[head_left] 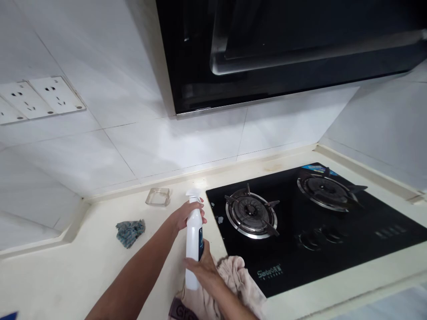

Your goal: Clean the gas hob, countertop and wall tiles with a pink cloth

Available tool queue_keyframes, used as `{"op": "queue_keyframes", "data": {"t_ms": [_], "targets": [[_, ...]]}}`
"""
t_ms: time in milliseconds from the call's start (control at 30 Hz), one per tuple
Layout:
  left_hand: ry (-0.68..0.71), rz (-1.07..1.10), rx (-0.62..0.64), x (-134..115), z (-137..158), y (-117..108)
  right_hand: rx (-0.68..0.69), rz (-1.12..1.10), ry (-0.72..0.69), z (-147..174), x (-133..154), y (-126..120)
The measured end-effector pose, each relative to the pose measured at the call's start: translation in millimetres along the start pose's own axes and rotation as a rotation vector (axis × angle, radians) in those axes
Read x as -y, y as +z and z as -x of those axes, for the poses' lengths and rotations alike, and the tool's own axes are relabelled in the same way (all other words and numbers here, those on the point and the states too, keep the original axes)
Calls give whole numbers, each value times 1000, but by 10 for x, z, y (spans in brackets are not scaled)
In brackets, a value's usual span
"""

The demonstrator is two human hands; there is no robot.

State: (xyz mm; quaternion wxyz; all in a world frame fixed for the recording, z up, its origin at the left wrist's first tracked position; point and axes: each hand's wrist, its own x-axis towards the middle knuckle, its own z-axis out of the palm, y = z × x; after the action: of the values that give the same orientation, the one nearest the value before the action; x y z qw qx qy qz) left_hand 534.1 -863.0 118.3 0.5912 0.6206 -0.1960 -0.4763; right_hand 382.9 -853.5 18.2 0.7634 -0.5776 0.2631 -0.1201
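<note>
A white spray bottle (pixel 192 240) with a dark label stands tilted in front of me, held in both hands. My left hand (pixel 187 214) grips it by the neck just below the white trigger head, its fingertips showing on the far side. Lower down, my right hand (pixel 203 262) wraps around the bottle's body, thumb across the front. Beneath the bottle and my right forearm lies a crumpled pale pink cloth (pixel 233 278) with a dark lettered band, partly over the cooktop's edge.
A black gas cooktop (pixel 283 249) with two burners fills the right side, under a low black range hood (pixel 283 53). On the counter at left are a crumpled blue-grey cloth (pixel 130 233) and a small clear dish (pixel 158 197). Wall sockets (pixel 40 98) are at upper left.
</note>
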Motion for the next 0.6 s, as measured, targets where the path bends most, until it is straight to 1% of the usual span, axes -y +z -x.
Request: {"op": "queue_keyframes", "data": {"t_ms": [67,167,267,433,600], "targets": [[6,11,-6,3,-53,3,-17,20,12,-2,86,-8],[13,17,-40,-17,-110,35,-18,9,-6,-6,159,-20],[20,12,-97,-34,-129,80,-1,-24,-35,-18,153,-28],[40,1,-197,-35,-135,114,2,4,-26,-40,148,-49],[54,1,-188,-56,-61,56,53,52,-17,-28,225,-86]]}}
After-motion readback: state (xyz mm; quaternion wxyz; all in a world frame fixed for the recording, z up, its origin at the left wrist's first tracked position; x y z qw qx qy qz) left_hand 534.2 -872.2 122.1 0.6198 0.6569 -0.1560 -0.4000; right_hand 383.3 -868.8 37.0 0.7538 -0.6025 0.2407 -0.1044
